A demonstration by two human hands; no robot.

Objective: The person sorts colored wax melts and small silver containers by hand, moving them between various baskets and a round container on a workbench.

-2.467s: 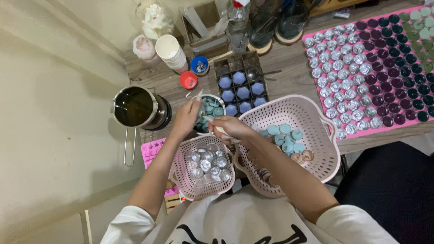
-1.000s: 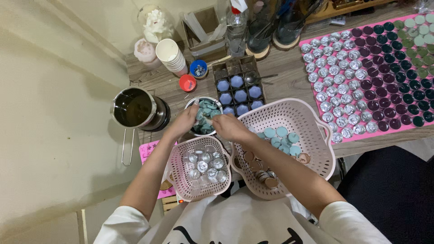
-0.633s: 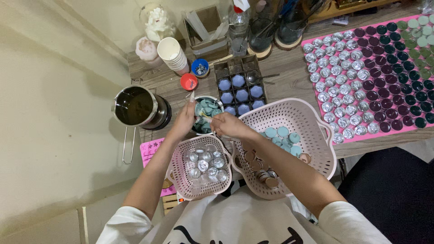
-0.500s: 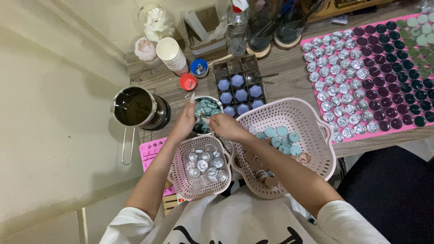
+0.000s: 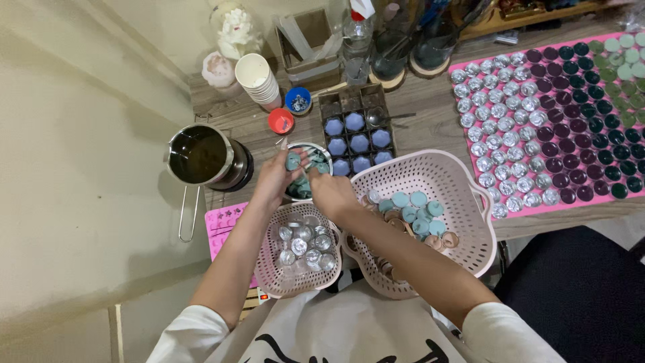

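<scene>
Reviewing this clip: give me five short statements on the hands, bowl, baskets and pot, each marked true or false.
1. The left hand holds a teal disc over the small bowl. True.
2. The smaller pink basket holds blue discs. False: it holds silvery metal cups.
3. The right hand reaches toward the small bowl. True.
4. The metal pot stands to the right of the big pink basket. False: it stands at the left, beside the left hand.
5. The dark mould tray is empty. False: several cavities hold blue pieces.
</scene>
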